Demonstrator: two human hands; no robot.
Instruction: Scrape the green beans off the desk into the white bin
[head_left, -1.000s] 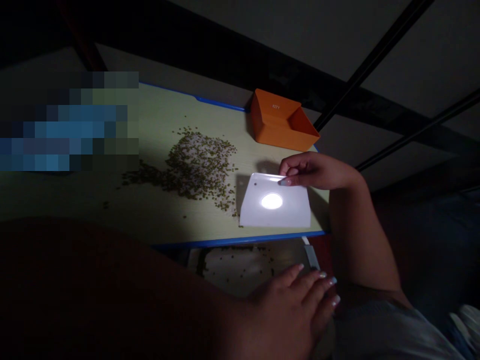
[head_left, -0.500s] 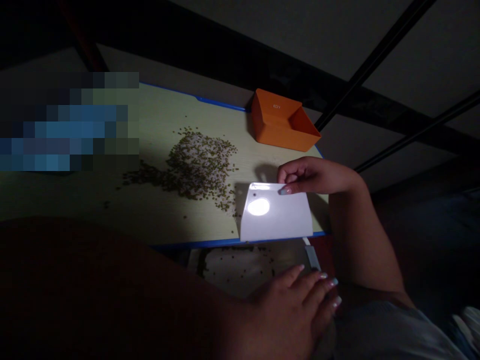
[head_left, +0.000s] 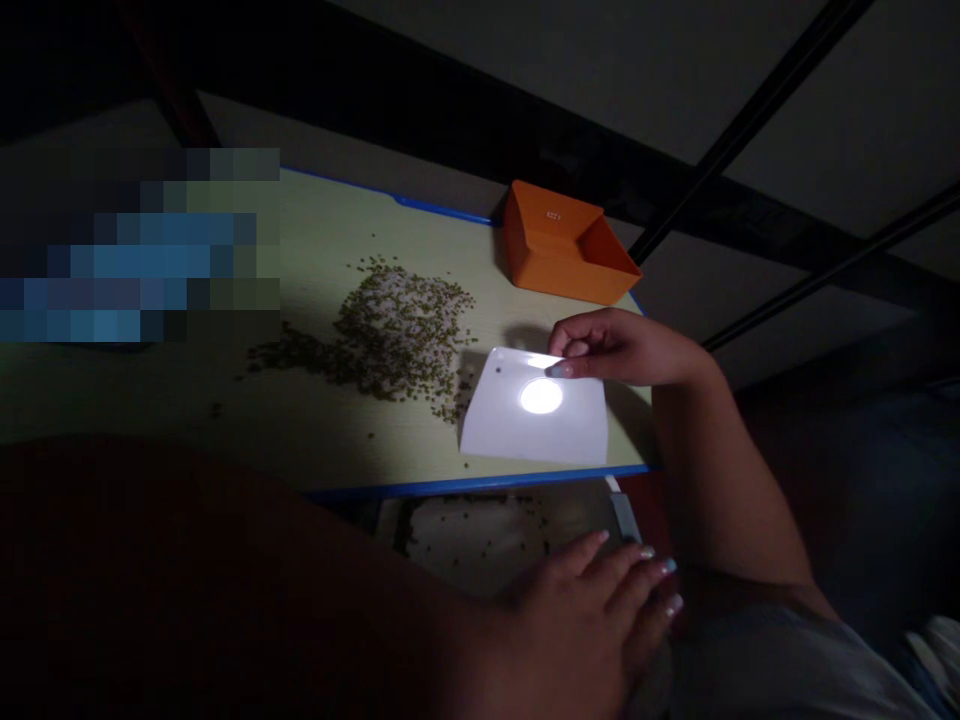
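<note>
In the head view my right hand (head_left: 611,345) pinches the top edge of a white plastic scraper (head_left: 517,425), thumb on the near face and fingers behind. The scraper is tilted over the near right part of the pale board, its lower edge close to the blue rim. A bright light spot glares on it. To its left lies a spread pile of small green beans mixed with white grains (head_left: 405,325). My left hand (head_left: 577,610) lies low in front with its fingers stretched out and nothing in them, near grey cloth.
An orange open box (head_left: 566,270) stands at the board's far right corner. The blue-edged tabletop (head_left: 315,225) has a few stray beans. Below its near edge sits a pale container (head_left: 480,530) with beans inside. A blurred-out patch hides the left side.
My right hand has moved the scraper slightly left and away from the near blue edge, tilting it a little. My left hand, the pile and the orange box have stayed put.
</note>
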